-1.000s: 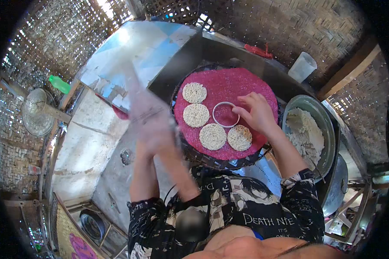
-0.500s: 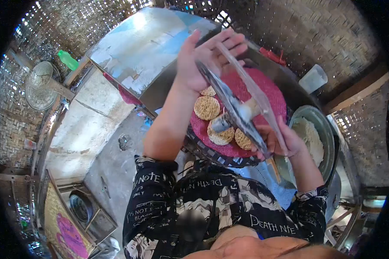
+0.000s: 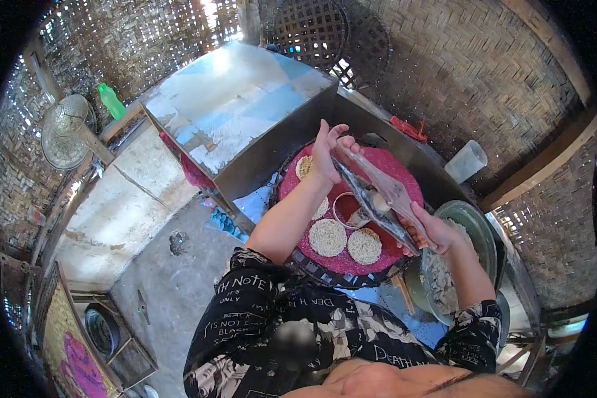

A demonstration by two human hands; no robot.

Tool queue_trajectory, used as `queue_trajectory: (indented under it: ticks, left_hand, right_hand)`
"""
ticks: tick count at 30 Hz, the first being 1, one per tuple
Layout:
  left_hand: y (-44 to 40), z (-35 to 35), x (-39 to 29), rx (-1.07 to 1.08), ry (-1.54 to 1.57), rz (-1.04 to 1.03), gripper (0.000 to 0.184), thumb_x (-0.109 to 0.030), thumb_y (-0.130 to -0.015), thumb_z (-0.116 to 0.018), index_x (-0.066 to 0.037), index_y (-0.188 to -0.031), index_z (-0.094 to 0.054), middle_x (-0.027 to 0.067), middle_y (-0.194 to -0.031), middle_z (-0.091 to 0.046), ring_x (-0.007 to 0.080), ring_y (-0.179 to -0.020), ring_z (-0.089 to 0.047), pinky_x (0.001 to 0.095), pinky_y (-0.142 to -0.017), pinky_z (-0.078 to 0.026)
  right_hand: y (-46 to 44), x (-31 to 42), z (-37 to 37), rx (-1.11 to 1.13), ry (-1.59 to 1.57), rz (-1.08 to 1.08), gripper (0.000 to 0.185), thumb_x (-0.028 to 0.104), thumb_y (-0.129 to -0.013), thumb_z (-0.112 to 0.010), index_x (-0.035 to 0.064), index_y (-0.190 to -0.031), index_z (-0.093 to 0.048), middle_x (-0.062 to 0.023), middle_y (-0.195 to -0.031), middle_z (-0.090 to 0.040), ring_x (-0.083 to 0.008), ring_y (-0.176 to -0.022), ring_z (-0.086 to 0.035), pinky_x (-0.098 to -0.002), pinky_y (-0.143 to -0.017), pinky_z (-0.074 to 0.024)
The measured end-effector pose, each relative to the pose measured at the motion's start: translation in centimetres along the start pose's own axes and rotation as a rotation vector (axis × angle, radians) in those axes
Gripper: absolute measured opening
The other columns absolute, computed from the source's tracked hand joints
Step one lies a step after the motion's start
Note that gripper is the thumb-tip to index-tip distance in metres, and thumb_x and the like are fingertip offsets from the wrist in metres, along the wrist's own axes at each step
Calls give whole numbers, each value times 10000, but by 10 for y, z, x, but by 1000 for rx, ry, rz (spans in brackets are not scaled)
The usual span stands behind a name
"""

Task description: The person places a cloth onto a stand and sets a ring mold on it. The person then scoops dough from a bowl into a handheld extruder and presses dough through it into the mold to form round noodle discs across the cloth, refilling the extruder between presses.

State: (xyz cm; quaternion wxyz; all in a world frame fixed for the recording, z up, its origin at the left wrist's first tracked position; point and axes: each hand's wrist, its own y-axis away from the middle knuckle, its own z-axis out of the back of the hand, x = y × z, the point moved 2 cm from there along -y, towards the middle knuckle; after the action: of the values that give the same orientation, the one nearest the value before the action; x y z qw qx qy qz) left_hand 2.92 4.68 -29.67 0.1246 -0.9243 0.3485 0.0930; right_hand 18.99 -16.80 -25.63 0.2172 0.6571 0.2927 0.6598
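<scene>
My two hands hold a pair of flat boards, seen nearly edge-on, above a round pink mat (image 3: 398,174). One is a dark board (image 3: 377,211) smeared with white; the other is a paler, see-through board (image 3: 383,178). A whitish lump (image 3: 381,201) shows between them. My left hand (image 3: 326,156) has its fingers around the far end, some of them hidden. At the near end, my right hand (image 3: 436,229) grips the boards' edges. Beneath lie several round, strand-textured cakes (image 3: 327,237) and, partly behind the dark board, a pale ring (image 3: 336,212).
To my right stands a green basin (image 3: 497,249) with a pale, doughy mass (image 3: 438,275). A translucent cup (image 3: 466,162) leans near the wall. A box-like counter (image 3: 232,99) stands ahead on the left. A green bottle (image 3: 111,101) is at the far left.
My hands have come lower and the boards look closer together. A cylindrical piece beside the dark board no longer shows; the ring on the mat is now visible. The view has shifted.
</scene>
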Motion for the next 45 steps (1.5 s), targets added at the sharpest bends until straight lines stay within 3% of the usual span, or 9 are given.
queue_trajectory:
  ticks: [7, 10, 13, 19, 28, 34, 41, 44, 45]
  left_hand:
    - [-2, 0, -35, -24, -130, -53, 512, -609, -821, -410, -115, -953, -448, 20, -557, -463, 205, -568, -506, 382, -628, -436]
    - [-12, 4, -42, -32, -134, -76, 518, -612, -821, -403, -113, -952, -447, 14, -517, -423, 196, -529, -481, 376, -603, -425]
    - [-16, 2, -40, -65, -106, -95, 486, -585, -844, -387, -118, -916, -499, -5, -484, -393, 168, -482, -440, 356, -583, -416]
    - [-21, 9, -14, -149, -59, -62, 513, -626, -830, -359, -129, -899, -464, -12, -470, -353, 170, -445, -418, 362, -554, -407]
    - [11, 3, -8, -236, -7, 2, 524, -623, -843, -305, -124, -817, -465, -29, -440, -295, 129, -396, -328, 315, -508, -358]
    - [1, -8, -22, -235, -61, -31, 547, -633, -841, -277, -126, -759, -466, -34, -405, -262, 121, -358, -289, 296, -458, -334]
    - [-5, 4, -3, -238, -3, -6, 552, -639, -829, -287, -117, -758, -452, -30, -392, -226, 127, -329, -272, 315, -403, -303]
    - [-7, 20, 3, -24, 69, 62, 576, -648, -827, -280, -107, -832, -481, 1, -452, -360, 161, -401, -390, 342, -474, -387]
    - [1, 3, 0, -48, 6, 71, 601, -653, -827, -266, -98, -907, -482, 30, -555, -420, 174, -506, -440, 360, -565, -409]
  right_hand:
    - [-25, 10, -20, -75, 116, 84, 630, 578, -886, -256, 47, -895, -595, -77, -677, -600, -148, -501, -570, -260, -414, -448]
    - [-31, 19, -19, -177, 254, 112, 618, 589, -873, -296, 39, -910, -575, -78, -647, -590, -148, -506, -563, -268, -444, -459]
    - [-21, 31, -28, -300, 258, 212, 542, 523, -886, -358, 30, -816, -572, -57, -595, -553, -130, -431, -504, -248, -377, -398]
    - [-5, 28, -16, -439, 392, 169, 497, 489, -887, -379, 35, -788, -557, -53, -574, -537, -123, -414, -490, -251, -361, -381]
    - [5, 4, -39, -372, 303, 138, 458, 459, -892, -395, 46, -771, -550, -36, -536, -518, -113, -404, -481, -248, -358, -373]
    - [-12, 5, -42, -488, 384, 282, 456, 455, -884, -421, 30, -782, -551, -46, -527, -515, -120, -393, -478, -260, -361, -375]
    - [-1, -1, -34, -534, 424, 260, 444, 451, -879, -444, 27, -791, -542, -59, -537, -520, -135, -389, -485, -270, -352, -378]
    - [3, -9, -28, -449, 306, 225, 395, 423, -893, -432, 40, -867, -526, -61, -546, -522, -132, -377, -474, -259, -329, -359]
    - [7, -9, -25, -376, 224, 231, 376, 412, -899, -426, 47, -917, -516, -60, -549, -522, -130, -376, -471, -252, -322, -353]
